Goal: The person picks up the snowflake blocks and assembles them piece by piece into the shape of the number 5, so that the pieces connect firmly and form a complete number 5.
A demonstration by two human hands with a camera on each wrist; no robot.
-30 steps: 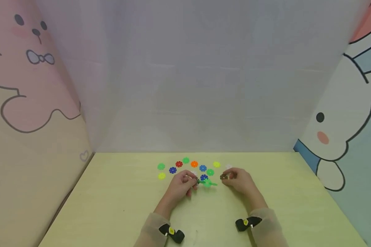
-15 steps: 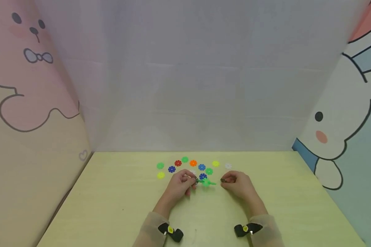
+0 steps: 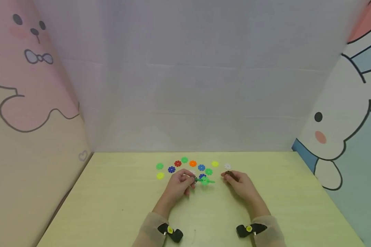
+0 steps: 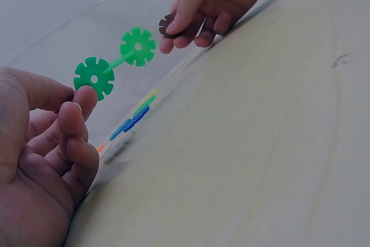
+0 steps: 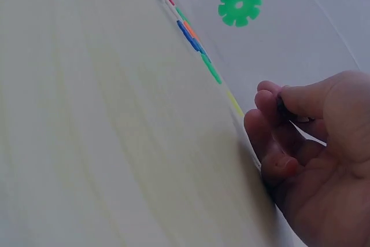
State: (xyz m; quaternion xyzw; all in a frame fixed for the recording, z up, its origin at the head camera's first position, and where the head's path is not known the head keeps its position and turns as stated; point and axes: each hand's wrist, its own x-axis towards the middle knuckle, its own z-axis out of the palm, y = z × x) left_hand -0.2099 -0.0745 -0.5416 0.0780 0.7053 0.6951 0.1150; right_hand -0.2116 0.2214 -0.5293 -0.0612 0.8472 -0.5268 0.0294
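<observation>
My left hand (image 3: 179, 183) pinches one end of a linked chain of notched snowflake discs between thumb and fingers. Two green discs (image 4: 137, 46) of the chain stick out to the right, set into each other at an angle. A dark piece at the gripped end is mostly covered by fingertips. Across a small gap, my right hand (image 3: 240, 183) holds a loose brown notched disc (image 4: 166, 25) between thumb and fingers. In the right wrist view only a dark edge of that brown disc (image 5: 281, 108) shows. Chain and brown disc are apart, both raised off the table.
Loose snowflake discs lie flat beyond the hands: red (image 3: 177, 163), orange (image 3: 193, 163), yellow (image 3: 215, 164), white (image 3: 227, 166), and several blue and green ones. The pale wooden table (image 3: 111, 199) meets a white curtain behind. Cartoon panels stand at both sides.
My right hand has turned the brown disc in its fingers, from face-on through edge-on to lying under the thumb. The left hand and the green chain have stayed nearly still.
</observation>
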